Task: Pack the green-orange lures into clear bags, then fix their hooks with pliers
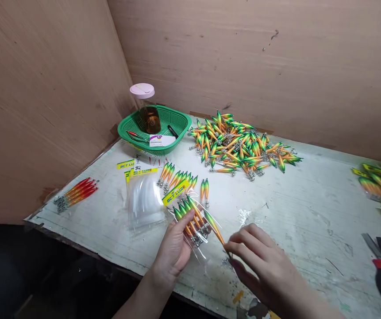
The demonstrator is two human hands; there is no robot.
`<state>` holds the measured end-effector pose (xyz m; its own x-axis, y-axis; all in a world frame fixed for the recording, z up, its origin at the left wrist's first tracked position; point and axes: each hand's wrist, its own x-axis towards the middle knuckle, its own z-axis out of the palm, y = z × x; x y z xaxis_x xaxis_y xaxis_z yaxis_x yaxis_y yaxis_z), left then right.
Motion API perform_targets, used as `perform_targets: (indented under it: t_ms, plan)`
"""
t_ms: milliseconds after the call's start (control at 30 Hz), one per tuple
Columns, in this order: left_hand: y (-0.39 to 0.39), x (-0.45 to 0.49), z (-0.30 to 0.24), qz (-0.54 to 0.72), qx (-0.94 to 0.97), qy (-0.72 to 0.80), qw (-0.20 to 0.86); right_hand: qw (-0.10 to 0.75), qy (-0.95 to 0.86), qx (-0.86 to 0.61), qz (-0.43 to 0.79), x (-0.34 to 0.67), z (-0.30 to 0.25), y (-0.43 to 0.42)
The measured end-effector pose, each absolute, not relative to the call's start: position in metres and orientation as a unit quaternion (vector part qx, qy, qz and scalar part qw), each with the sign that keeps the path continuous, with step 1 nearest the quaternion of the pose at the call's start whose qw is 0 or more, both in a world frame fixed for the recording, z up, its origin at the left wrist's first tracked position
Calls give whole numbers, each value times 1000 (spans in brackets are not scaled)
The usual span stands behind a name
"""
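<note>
At the near edge, your left hand [173, 248] grips a part-filled bag [190, 212], right hand [259, 261] pinching one lure [214, 225]; the far pile [240, 146] lies unbagged.

Left hand [173, 250] grips lure packet [190, 212]; right hand [259, 259] pinches lure [214, 225].

The left hand [173, 248] is bare, and the forearm below its wrist is bare too, uncovered down to the bottom edge of the view. The right hand [263, 261] is likewise bare, with slim fingers, its outline blurred; the forearm behind it runs uncovered to the lower right corner.
</note>
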<state>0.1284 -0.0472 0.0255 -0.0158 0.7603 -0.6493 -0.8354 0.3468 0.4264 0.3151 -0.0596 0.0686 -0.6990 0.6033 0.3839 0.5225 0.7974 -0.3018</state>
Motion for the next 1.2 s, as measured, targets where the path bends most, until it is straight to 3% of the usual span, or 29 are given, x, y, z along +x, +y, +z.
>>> perform_targets:
  t_ms: [133, 467, 967, 1200]
  plan:
    - [-48, 135, 27, 561, -38, 426, 708, 260, -912, -317, -27, 310, 54, -62]
    - [-51, 149, 30, 540, -22, 421, 728, 359, -845, -395, 28, 319, 41, -77]
    - [-47, 197, 33, 436, 74, 445, 779, 437, -757, -479, -85, 347, 23, -109]
    - [-50, 212, 30, 415, 66, 452, 787, 462, -715, -519, -78, 355, 17, -117]
